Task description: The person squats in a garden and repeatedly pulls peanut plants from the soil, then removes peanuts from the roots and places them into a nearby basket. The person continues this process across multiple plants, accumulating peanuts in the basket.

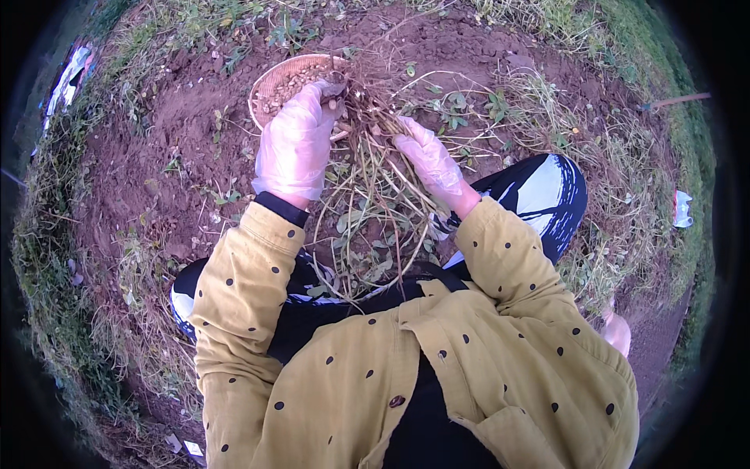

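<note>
An uprooted peanut plant (pixel 373 168) hangs between my hands, its brown roots (pixel 371 86) uppermost and its long stems trailing toward my lap. My right hand (pixel 430 160), in a thin clear glove, is closed around the stems just below the roots. My left hand (pixel 293 144), gloved the same way, has its fingers bent in at the roots, pinching peanut pods (pixel 333 103) at its fingertips. Partly behind this hand lies a round woven basket (pixel 256 100) with many peanuts (pixel 275 95) in it. The hand covers the basket's near right part.
Brown soil (pixel 187 133) surrounds the basket. Pulled plants with dry stems (pixel 609 172) lie in a heap to the right, and more line the left side. A long thin handle (pixel 676 101) sticks in from the far right. My bent knee (pixel 539 195) is beside my right hand.
</note>
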`<state>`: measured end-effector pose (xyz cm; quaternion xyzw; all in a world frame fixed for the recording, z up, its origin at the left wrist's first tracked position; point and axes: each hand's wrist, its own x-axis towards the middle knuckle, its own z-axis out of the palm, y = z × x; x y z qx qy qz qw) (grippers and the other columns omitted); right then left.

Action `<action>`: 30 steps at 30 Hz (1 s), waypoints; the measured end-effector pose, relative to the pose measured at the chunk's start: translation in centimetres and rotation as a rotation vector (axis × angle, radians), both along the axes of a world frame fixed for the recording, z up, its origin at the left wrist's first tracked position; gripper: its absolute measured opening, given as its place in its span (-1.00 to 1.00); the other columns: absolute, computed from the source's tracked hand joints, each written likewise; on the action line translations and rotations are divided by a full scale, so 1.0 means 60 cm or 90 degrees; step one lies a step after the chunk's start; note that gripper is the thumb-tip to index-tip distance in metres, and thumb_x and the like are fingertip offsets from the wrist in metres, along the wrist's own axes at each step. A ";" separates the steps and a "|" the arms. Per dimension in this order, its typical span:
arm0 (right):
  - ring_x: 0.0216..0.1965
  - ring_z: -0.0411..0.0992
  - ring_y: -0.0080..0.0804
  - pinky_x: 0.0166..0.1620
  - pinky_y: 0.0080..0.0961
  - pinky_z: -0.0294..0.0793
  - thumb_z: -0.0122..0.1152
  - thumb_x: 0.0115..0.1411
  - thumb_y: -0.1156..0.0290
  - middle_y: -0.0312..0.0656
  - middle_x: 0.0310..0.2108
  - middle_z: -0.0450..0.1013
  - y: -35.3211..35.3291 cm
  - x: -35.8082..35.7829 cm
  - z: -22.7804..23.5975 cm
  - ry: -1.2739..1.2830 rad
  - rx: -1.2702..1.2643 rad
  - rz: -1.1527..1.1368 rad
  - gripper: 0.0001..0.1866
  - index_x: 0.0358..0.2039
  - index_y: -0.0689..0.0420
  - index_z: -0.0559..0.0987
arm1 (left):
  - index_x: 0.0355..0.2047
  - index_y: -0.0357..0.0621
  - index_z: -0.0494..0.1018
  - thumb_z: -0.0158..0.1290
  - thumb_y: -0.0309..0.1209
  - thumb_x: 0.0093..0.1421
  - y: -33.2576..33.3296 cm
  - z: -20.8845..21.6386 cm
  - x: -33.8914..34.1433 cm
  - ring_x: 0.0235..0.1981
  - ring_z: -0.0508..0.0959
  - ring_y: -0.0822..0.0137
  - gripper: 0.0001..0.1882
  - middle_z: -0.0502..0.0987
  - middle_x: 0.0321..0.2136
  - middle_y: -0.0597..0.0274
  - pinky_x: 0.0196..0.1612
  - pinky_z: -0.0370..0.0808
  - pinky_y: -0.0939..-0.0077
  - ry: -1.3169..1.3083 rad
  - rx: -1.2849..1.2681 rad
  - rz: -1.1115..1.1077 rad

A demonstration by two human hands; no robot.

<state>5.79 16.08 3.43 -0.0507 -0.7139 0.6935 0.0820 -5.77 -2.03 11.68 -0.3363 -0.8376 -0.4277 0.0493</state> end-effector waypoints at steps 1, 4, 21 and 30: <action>0.13 0.33 -0.44 0.22 -0.51 0.22 -0.03 0.37 0.34 -0.12 0.10 0.42 0.001 -0.004 -0.004 0.008 0.011 -0.006 -0.55 0.19 0.30 0.35 | -0.16 -0.08 0.50 0.11 -0.45 0.17 0.007 -0.005 -0.017 -0.33 0.62 -0.01 -0.79 0.60 -0.37 -0.02 -0.31 0.53 0.25 0.109 0.027 -0.003; 0.12 0.30 -0.53 0.24 -0.54 0.18 -0.05 0.35 0.44 -0.23 0.11 0.40 -0.002 -0.001 0.007 -0.006 0.017 -0.008 -0.56 0.22 0.29 0.34 | -0.20 -0.05 0.51 0.09 -0.36 0.20 -0.011 -0.009 -0.013 -0.41 0.60 -0.05 -0.83 0.59 -0.45 0.00 -0.39 0.53 0.20 0.210 -0.091 0.036; -0.27 0.46 -0.35 -0.19 -0.44 0.44 0.19 0.21 0.16 -0.18 -0.15 0.42 0.341 0.035 0.103 0.075 -0.068 -0.621 -0.42 0.13 0.25 0.34 | -0.28 -0.24 0.52 0.23 -0.33 0.15 -0.074 0.046 -0.090 -0.73 0.42 0.56 -0.76 0.54 -0.56 0.28 -0.67 0.24 0.73 -0.311 0.348 0.142; 0.09 0.40 -0.32 0.05 -0.49 0.44 0.25 0.24 0.31 -0.01 0.07 0.39 0.418 0.050 0.133 0.217 0.016 -0.531 -0.31 0.27 0.29 0.18 | -0.24 -0.21 0.54 0.21 -0.27 0.18 -0.138 0.100 -0.115 -0.65 0.47 0.57 -0.73 0.61 -0.46 0.20 -0.57 0.31 0.75 -0.184 0.330 0.194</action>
